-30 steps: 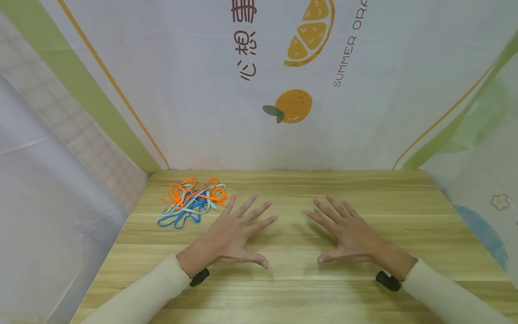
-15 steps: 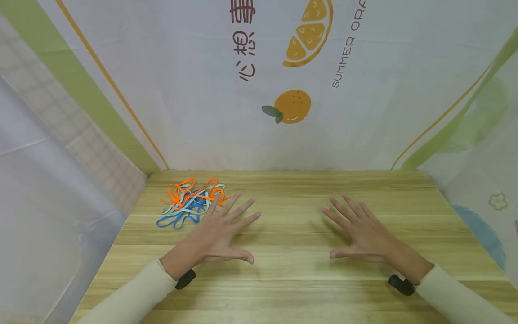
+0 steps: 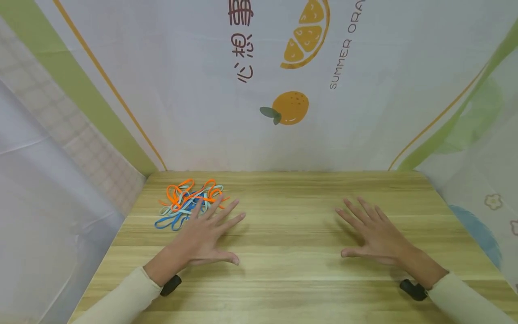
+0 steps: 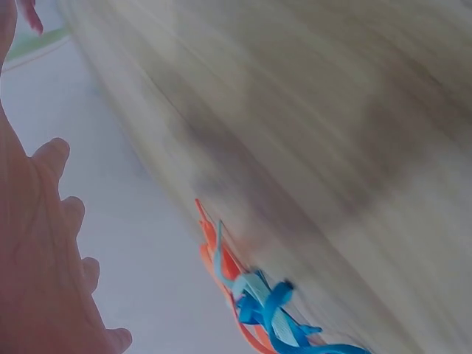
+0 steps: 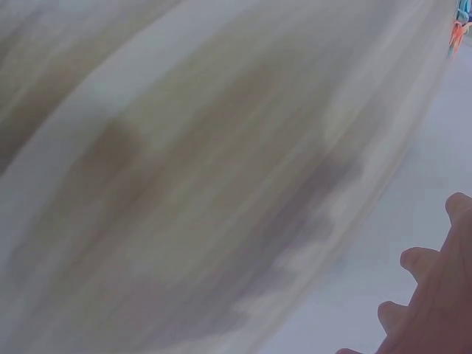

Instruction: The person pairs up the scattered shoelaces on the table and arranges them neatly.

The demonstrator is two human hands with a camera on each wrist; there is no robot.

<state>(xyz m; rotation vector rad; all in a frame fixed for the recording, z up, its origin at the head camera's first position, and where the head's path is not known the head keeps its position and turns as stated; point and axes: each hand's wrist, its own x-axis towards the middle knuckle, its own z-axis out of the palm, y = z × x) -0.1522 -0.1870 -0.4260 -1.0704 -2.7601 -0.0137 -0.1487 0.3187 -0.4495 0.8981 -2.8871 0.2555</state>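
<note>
A tangled heap of flat laces, orange (image 3: 175, 192), pale green and blue (image 3: 165, 222), lies at the back left of the table. My left hand (image 3: 202, 238) is spread with palm down, its fingertips overlapping the heap's near right side in the head view. In the left wrist view the blue lace (image 4: 276, 302) and the orange lace (image 4: 221, 258) appear beyond that hand, apart from its fingers. On the right, my right hand (image 3: 378, 236) hovers over bare wood, fingers spread, holding nothing. Both hands cast soft shadows on the table.
The wooden table (image 3: 291, 288) ends at the back against a white curtain (image 3: 210, 135) printed with oranges and lettering. More cloth hangs along the left and right sides. A black wrist strap (image 3: 413, 290) shows under each sleeve.
My hands have moved apart, the left one leftward until its fingers overlap the laces in the head view, the right one rightward. The laces stay where they were.
</note>
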